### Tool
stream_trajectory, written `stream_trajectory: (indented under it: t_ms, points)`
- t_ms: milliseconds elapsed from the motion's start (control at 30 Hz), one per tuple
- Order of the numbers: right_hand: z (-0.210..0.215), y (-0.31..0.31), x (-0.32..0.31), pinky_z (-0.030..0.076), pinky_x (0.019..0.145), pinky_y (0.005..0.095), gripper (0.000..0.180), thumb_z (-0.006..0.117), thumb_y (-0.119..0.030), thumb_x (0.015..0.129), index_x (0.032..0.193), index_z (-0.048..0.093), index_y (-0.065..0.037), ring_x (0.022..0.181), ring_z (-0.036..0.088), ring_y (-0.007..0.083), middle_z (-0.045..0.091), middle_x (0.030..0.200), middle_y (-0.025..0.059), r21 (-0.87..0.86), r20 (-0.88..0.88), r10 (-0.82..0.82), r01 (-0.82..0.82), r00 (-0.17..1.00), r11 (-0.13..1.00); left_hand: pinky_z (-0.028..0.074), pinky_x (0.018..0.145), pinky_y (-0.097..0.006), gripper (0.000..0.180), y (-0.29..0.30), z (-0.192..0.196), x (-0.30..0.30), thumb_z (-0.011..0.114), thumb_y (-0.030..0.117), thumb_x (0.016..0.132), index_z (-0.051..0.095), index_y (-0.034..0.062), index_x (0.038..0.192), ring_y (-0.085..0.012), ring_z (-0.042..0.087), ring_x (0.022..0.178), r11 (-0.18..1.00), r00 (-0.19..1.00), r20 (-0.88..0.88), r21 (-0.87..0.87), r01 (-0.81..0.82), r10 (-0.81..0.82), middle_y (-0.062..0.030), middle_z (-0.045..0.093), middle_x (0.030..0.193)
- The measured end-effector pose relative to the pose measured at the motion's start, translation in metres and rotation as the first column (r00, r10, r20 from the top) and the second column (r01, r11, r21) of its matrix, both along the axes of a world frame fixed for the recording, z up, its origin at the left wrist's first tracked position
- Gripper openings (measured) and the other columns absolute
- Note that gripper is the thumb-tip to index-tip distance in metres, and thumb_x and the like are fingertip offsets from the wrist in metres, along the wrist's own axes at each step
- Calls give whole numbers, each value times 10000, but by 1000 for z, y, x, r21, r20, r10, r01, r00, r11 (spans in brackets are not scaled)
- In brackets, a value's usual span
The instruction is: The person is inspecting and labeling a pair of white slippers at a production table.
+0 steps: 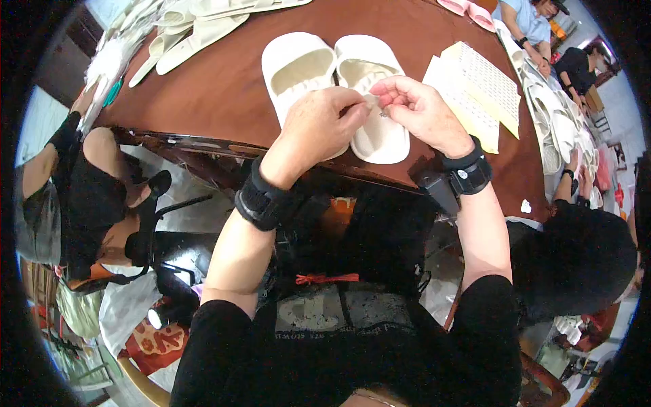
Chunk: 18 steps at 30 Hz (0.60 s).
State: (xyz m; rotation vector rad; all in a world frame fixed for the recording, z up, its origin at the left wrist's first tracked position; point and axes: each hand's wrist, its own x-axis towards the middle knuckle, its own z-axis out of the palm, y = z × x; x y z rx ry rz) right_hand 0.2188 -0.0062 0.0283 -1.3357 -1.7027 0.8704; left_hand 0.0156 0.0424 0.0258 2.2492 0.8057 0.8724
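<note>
Two white slippers lie side by side on the brown table (224,88). The left slipper (295,68) rests untouched. My left hand (319,125) and my right hand (417,108) meet over the right slipper (376,136), fingertips pinched together on its strap. My right fingers appear to hold a tiny dark piece against the strap; it is too small to identify. Both wrists wear black bands.
Cream perforated sheets (475,88) lie right of the slippers. White soles (196,27) pile at the far left, more white slippers (556,122) along the right edge. Other people sit at left (74,197), right (576,258) and far right (529,20).
</note>
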Motion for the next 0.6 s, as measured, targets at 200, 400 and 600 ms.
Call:
stream_trajectory:
  t_ms: [200,400,600]
  points:
    - [-5,3,3,493,742,232,323,560,-35,838,1154,624,-12,815,572,74,655,952,34,71,-9,12,-12,1000,997,487,649,-295,238,3,-5,-1,635,204,874,686,-23,925,-151,627,692,999,999,45,-41,-26,28,-121,685,764]
    - [-7,4,6,490,734,228,274,587,-44,872,1141,633,-13,793,571,59,674,988,23,91,-104,28,-18,994,996,483,644,-265,238,2,-6,-2,620,186,875,684,-40,916,-109,610,681,997,995,88,-66,-33,39,-96,678,725]
    - [-7,6,9,483,731,220,222,597,-60,876,1084,660,-13,786,572,56,681,945,8,186,-188,-32,68,982,980,474,630,-241,245,3,-1,0,576,184,903,692,-31,881,-87,583,661,972,984,169,-233,-15,56,-30,633,700]
